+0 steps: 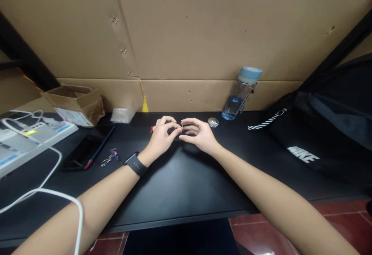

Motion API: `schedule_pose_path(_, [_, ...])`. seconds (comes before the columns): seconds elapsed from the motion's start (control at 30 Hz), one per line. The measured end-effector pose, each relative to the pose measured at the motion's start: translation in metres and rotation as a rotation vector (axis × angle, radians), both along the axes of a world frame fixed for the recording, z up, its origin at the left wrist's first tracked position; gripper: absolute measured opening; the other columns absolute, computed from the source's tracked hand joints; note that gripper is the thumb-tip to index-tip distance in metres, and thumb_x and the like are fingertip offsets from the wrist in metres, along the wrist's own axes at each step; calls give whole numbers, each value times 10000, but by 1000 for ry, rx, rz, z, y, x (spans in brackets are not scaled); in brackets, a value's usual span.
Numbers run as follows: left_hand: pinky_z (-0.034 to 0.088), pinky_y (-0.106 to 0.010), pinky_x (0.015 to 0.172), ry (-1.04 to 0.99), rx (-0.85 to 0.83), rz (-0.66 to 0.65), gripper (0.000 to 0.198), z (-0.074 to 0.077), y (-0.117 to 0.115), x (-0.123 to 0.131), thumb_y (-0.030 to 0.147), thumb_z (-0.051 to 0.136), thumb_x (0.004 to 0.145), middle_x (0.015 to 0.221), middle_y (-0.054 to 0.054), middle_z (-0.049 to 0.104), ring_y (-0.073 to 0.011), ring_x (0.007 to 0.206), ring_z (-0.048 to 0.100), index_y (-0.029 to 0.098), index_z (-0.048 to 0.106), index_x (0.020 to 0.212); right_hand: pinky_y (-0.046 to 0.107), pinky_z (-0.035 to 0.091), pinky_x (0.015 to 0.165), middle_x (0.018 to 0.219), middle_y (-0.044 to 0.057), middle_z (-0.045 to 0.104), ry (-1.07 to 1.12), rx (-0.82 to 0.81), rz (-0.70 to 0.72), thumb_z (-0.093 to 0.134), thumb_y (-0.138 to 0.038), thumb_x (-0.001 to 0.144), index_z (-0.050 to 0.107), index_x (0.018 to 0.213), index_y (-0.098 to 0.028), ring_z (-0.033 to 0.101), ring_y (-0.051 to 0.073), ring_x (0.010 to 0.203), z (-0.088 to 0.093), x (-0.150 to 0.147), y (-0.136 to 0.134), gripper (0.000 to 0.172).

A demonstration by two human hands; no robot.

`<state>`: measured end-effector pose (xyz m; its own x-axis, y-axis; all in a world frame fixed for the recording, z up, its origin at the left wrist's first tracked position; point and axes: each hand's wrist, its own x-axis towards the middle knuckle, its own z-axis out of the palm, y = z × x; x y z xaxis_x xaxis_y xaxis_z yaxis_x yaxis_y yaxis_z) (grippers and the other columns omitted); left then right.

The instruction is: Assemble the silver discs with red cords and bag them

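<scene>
In the middle of the desk, my two hands meet fingertip to fingertip. My right hand holds a thin flat piece by its edges, between thumb and forefinger; it shows edge-on, so its kind is unclear. The fingers of my left hand are pinched against the near side of this piece. A bit of something red peeks out behind my left hand, mostly hidden by it. Just right of my right hand lies a small round, shiny clear disc.
A blue-lidded water bottle and a black bag with a striped strap are at right. Leftward are a keychain, a dark tablet with a pen, a plastic packet, an open cardboard box and a power strip with white cables.
</scene>
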<state>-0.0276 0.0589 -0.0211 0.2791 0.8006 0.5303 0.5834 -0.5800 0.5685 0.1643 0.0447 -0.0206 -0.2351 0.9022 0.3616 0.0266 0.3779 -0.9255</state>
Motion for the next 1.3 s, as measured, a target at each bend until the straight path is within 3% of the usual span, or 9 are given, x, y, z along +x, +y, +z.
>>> schedule_pose_path(0.37, [445,-391,952,-35,57,-15,96,1,-2,0,292,663,889,1074,-40,623,-221,1046,558,249,747,871,368,604,870,1156,85,725,-44,46,-31,906,-297,630,627,1164,-232,736,232,1008,1,1,-2,606])
schedule_pose_path(0.5, [448,-398,966,-42,25,9,99,1,-1,0,318,676,884,1066,-39,629,-223,1044,562,260,756,884,402,617,882,1175,102,725,-30,-10,14,906,-354,622,630,941,-201,751,255,985,2,4,-1,448])
schedule_pose_path(0.6, [452,-398,959,-43,-10,13,113,-1,1,-1,316,661,891,1074,-39,632,-220,1033,567,255,755,899,408,614,898,1218,116,711,-89,10,61,879,-346,660,659,933,-189,751,265,997,2,9,1,384])
schedule_pose_path(0.77, [445,-413,967,-24,-15,22,108,-1,0,-1,322,672,886,1074,-36,638,-227,1048,562,261,760,889,364,619,828,1168,104,729,-223,131,37,690,-307,855,690,983,-193,763,223,908,4,13,1,171])
schedule_pose_path(0.93, [438,-409,952,14,8,-11,120,2,-3,1,314,656,896,1042,-36,636,-229,1049,554,269,762,859,339,585,733,1113,82,733,-425,382,-86,653,-230,860,713,878,-214,717,217,919,10,13,1,64])
schedule_pose_path(1.17, [387,-437,990,24,54,79,166,20,-10,-4,310,583,943,1162,-53,597,-247,1137,538,272,683,1070,423,509,924,1158,70,698,-594,537,-172,670,-177,816,699,803,-221,641,242,1032,15,15,1,55])
schedule_pose_path(1.3, [368,-439,1006,140,97,-14,165,22,-14,-2,360,622,914,1230,-50,603,-271,1198,498,290,715,1032,423,496,932,1160,71,691,-608,555,-179,669,-179,822,691,791,-220,627,242,1040,16,15,1,56])
